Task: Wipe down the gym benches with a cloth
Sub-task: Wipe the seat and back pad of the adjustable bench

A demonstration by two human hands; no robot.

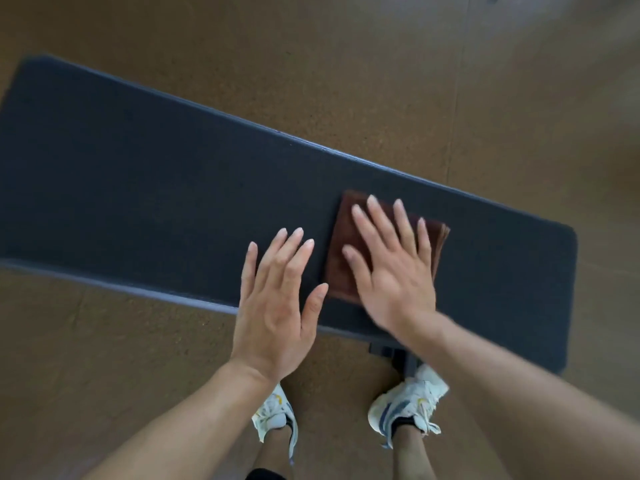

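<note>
The folded brown cloth [349,251] lies flat on the dark bench pad [145,181], right of frame centre. The right hand [391,268] presses it with straight, spread fingers, grasping nothing; the left hand [277,303] is flat and released just beside it (contact with the pad unclear). Recommended technique: maintain even palm pressure and overlap strokes toward the upper-left end. No legible writing or brand.
</note>
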